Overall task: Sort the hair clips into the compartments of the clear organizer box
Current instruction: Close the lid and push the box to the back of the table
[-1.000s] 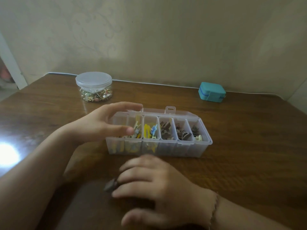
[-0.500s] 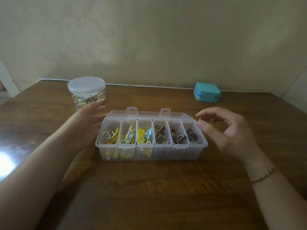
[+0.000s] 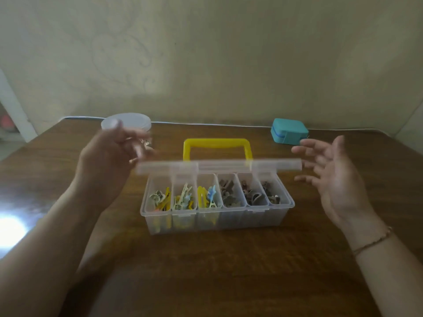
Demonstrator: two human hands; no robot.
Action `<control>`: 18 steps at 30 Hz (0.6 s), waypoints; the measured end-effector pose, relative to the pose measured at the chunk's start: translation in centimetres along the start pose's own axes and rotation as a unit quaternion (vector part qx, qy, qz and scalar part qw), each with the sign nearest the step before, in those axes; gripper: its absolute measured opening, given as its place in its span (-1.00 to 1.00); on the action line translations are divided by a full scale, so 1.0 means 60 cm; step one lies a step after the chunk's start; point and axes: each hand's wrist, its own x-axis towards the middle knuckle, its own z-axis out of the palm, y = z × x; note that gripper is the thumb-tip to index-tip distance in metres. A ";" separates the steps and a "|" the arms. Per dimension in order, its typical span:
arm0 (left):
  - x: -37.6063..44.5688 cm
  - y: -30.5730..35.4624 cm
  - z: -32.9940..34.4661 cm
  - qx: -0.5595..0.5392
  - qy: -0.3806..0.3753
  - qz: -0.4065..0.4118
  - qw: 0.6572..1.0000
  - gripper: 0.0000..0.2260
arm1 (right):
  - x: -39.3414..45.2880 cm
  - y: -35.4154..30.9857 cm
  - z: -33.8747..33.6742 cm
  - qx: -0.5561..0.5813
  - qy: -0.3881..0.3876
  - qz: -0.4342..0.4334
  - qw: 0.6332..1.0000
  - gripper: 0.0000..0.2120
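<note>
The clear organizer box (image 3: 217, 225) stands on the wooden table, its six compartments in a row. The three on the left hold yellow, blue and pale hair clips (image 3: 183, 199). Brown hair clips (image 3: 229, 195) fill the three on the right. Its clear lid (image 3: 219, 165) is raised edge-on above the back rim and blurred, with a yellow handle (image 3: 216, 143) showing behind it. My left hand (image 3: 107, 154) is blurred at the lid's left end; its grip is unclear. My right hand (image 3: 338, 177) has spread fingers close to the lid's right end.
A round clear jar with a lid (image 3: 135, 121) stands at the back left, partly behind my left hand. A small teal case (image 3: 288, 131) sits at the back right near the wall. A bright glare lies on the table (image 3: 206, 271) at the left edge.
The lid has swung up from lying flat behind the box, showing the yellow handle. Both hands rose to the lid's ends. The right hand came up from the near table.
</note>
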 end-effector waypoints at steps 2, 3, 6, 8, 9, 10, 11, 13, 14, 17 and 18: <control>-0.004 -0.003 0.007 0.145 -0.071 0.048 0.986 -0.60 | -0.005 0.000 0.001 -0.031 -0.044 -0.044 0.998 -0.27; -0.007 -0.005 0.012 0.206 -0.109 0.061 0.970 -0.64 | -0.009 -0.001 0.003 -0.059 -0.070 -0.065 0.994 -0.36; -0.017 0.001 0.017 0.315 -0.180 0.054 0.930 -0.73 | -0.018 -0.004 0.012 -0.166 -0.146 -0.091 0.971 -0.63; -0.020 0.006 0.016 0.384 -0.204 0.070 0.898 -0.69 | -0.021 -0.001 0.014 -0.235 -0.193 -0.093 0.948 -0.71; -0.022 0.008 0.017 0.412 -0.216 0.076 0.882 -0.67 | -0.022 0.000 0.014 -0.262 -0.218 -0.094 0.935 -0.71; -0.023 0.010 0.020 0.439 -0.229 0.081 0.865 -0.65 | -0.023 0.001 0.015 -0.280 -0.243 -0.094 0.924 -0.70; -0.024 0.009 0.023 0.463 -0.241 0.088 0.848 -0.64 | -0.024 0.002 0.016 -0.293 -0.265 -0.094 0.914 -0.67; -0.026 0.008 0.026 0.501 -0.255 0.104 0.820 -0.61 | -0.024 0.002 0.017 -0.310 -0.290 -0.096 0.900 -0.62; -0.026 0.007 0.028 0.516 -0.258 0.111 0.809 -0.60 | -0.024 0.001 0.018 -0.317 -0.296 -0.096 0.896 -0.60; -0.026 0.005 0.030 0.533 -0.258 0.114 0.798 -0.57 | -0.024 -0.001 0.018 -0.339 -0.306 -0.096 0.885 -0.54; -0.026 0.004 0.030 0.535 -0.258 0.111 0.797 -0.57 | -0.023 -0.001 0.019 -0.347 -0.307 -0.098 0.881 -0.53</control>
